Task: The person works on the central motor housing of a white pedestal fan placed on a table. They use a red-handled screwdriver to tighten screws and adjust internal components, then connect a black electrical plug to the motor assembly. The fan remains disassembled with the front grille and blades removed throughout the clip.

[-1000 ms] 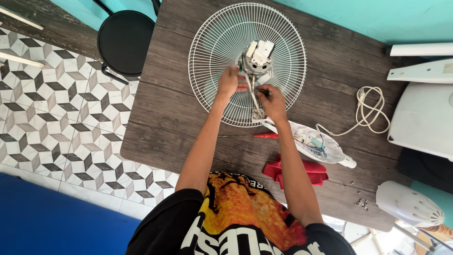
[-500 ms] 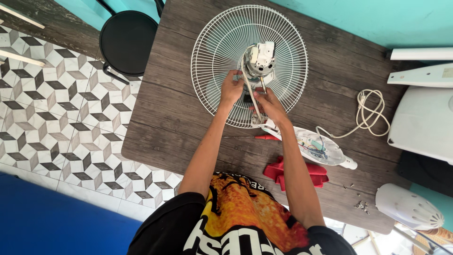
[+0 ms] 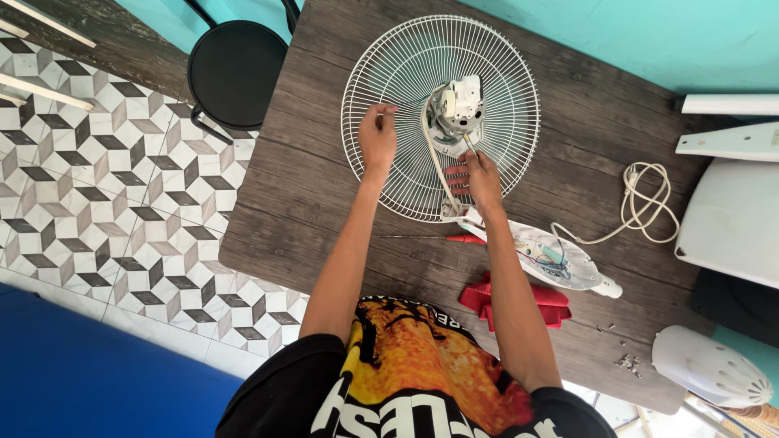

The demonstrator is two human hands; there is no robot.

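A white wire fan grille [image 3: 389,73] lies flat on the dark wooden table [image 3: 324,203], with the white fan motor [image 3: 456,109] standing at its centre. My right hand [image 3: 480,177] is closed around a red-handled screwdriver [image 3: 466,146] whose shaft points up at the base of the motor. My left hand [image 3: 377,138] hovers over the left side of the grille with thumb and forefinger pinched together. I cannot make out anything between them. A white cord [image 3: 436,166] runs from the motor down under my right hand.
A second red-handled screwdriver [image 3: 464,239] lies near the grille's lower edge. An opened white fan housing [image 3: 556,259], a red blade [image 3: 527,300], a coiled white cable [image 3: 645,195], small screws [image 3: 625,361] and white covers [image 3: 710,365] sit to the right. A black stool [image 3: 235,69] stands at the left.
My left hand has come away from the motor and moved left over the grille. The right hand has stayed below the motor.
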